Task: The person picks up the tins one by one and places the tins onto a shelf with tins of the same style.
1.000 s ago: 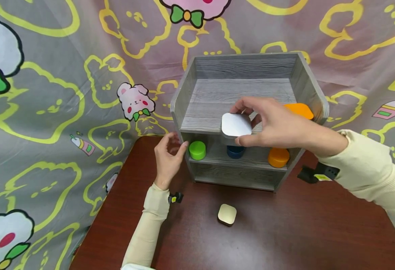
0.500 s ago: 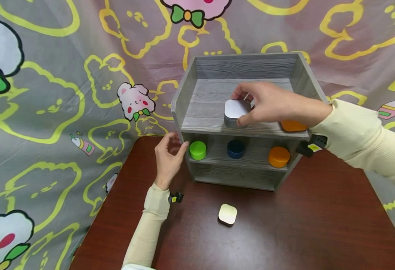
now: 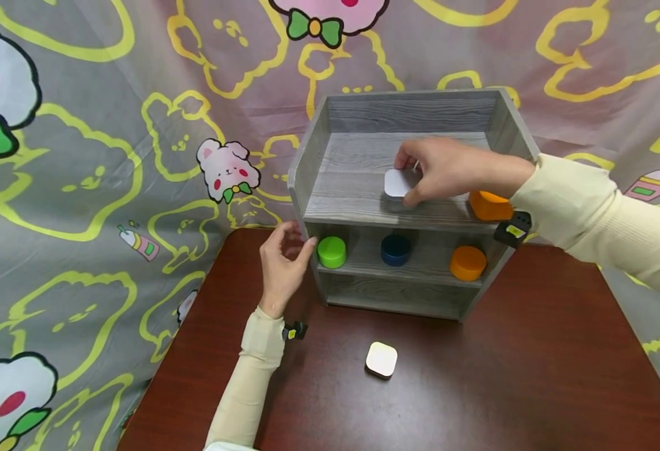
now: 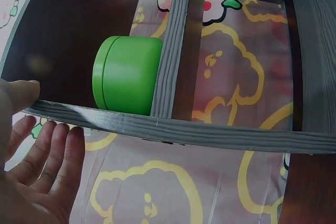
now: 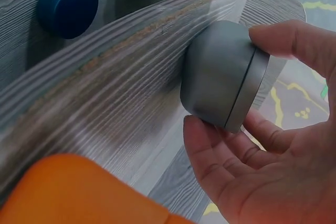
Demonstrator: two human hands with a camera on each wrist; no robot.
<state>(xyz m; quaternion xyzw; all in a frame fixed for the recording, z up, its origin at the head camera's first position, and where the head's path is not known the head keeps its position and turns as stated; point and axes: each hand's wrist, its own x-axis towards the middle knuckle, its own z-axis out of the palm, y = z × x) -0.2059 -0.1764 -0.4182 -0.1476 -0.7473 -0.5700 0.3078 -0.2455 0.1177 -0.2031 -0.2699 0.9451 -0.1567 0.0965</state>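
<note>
My right hand (image 3: 448, 170) pinches a silver square tin (image 3: 400, 184) with rounded corners between thumb and fingers. In the right wrist view the tin (image 5: 218, 74) has its base right at the boards of the top shelf, its lid seam facing the palm. The grey wooden shelf unit (image 3: 397, 219) stands on the table. My left hand (image 3: 281, 266) holds its left side panel, the thumb on the inner side and the fingers outside, as the left wrist view shows. Beside that hand a green round tin (image 4: 128, 74) sits on the middle shelf.
An orange square tin (image 3: 489, 205) stands right of my right hand on the top shelf, partly hidden by the wrist. A blue round tin (image 3: 395, 250) and an orange round tin (image 3: 467, 263) share the middle shelf. A cream square tin (image 3: 382, 359) lies on the table in front.
My right hand has carried the silver tin from in front of the shelf's edge back onto the top shelf, then slightly right. My left hand has stayed put.
</note>
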